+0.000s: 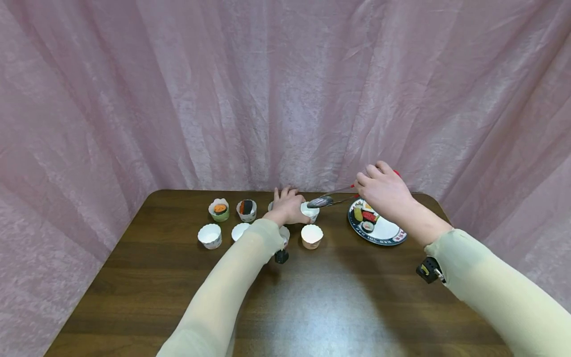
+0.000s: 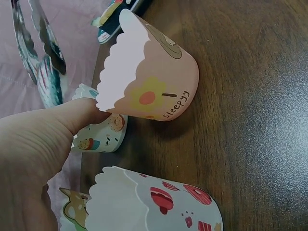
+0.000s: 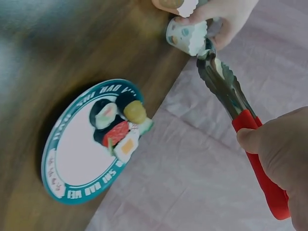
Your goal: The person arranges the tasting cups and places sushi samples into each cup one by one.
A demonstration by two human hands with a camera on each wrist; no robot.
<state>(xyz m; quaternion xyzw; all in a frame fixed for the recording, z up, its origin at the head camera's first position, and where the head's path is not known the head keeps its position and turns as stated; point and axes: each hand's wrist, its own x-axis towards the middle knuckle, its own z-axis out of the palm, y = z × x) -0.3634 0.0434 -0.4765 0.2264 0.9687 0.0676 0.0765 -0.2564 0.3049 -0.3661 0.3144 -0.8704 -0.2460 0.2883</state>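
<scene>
My right hand (image 1: 384,191) grips metal tongs (image 3: 221,79) by their red handles, above and behind the plate. Between the tongs' scalloped tips is a small striped, silvery piece (image 1: 322,202) over the back-right paper cup; its exact kind I cannot tell. That patterned white paper cup (image 3: 185,36) is held at its rim by my left hand (image 1: 292,208), thumb on one side and fingers on the other. In front of it stands a pink paper cup (image 2: 159,82) marked "sleepyy". A green cup (image 1: 219,214) and a patterned cup (image 1: 247,214) each contain a toy-like sushi piece.
A blue-rimmed white plate (image 1: 379,241) at the right bears several sushi pieces, one egg-like. White-lined paper cups (image 1: 209,236) stand in two rows, some partly behind my left arm. A pink curtain (image 1: 285,99) hangs right behind the wooden table (image 1: 357,307).
</scene>
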